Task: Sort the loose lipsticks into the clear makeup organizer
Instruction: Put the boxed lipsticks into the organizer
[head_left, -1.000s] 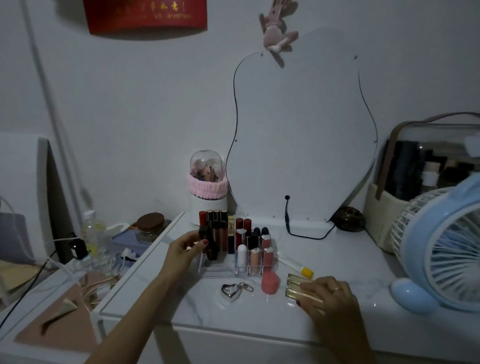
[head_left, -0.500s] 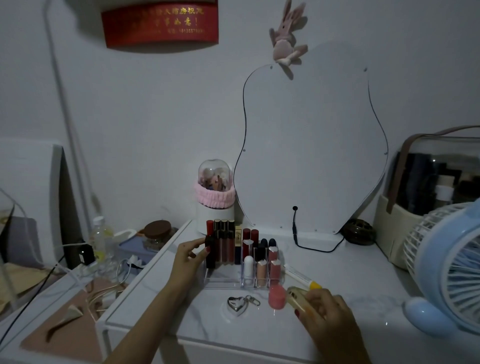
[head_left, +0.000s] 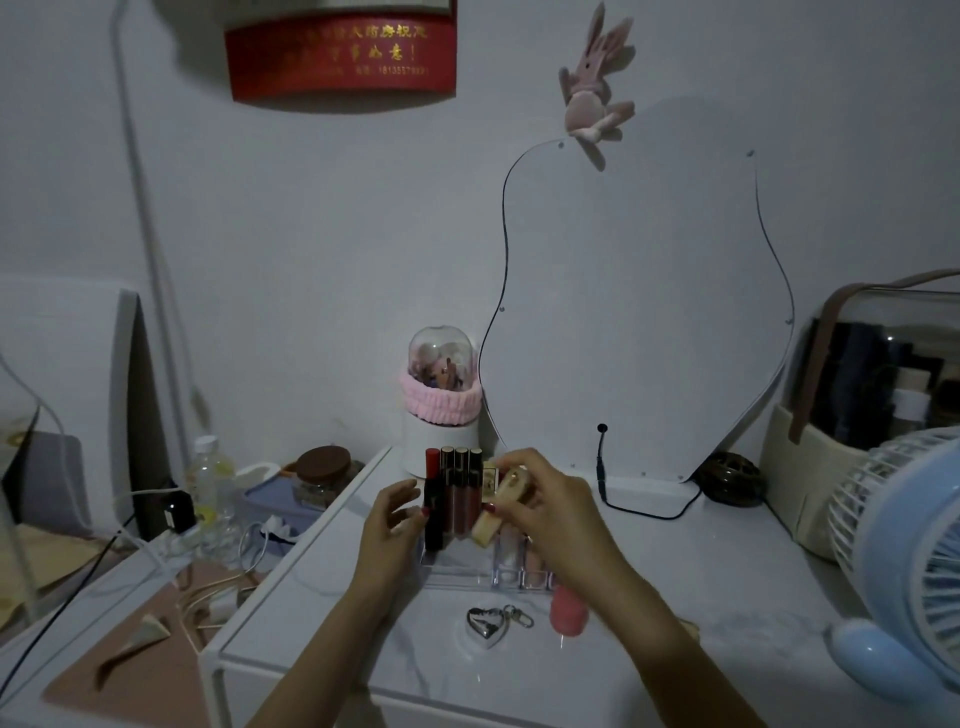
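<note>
The clear makeup organizer stands on the white marble table, with several lipsticks upright in its slots. My right hand holds a gold lipstick tilted over the organizer's middle and hides most of the right slots. My left hand rests against the organizer's left side, fingers curled beside a dark lipstick tube; whether it grips the tube is unclear. A pink lipstick lies loose on the table in front of the organizer.
A silver heart keychain lies near the front edge. A wavy mirror leans on the wall with its black cable trailing. A blue fan stands right; a white pot with pink band behind.
My right hand lifted the gold lipstick from the table at the right and carried it left and up over the organizer. The camera dipped closer.
</note>
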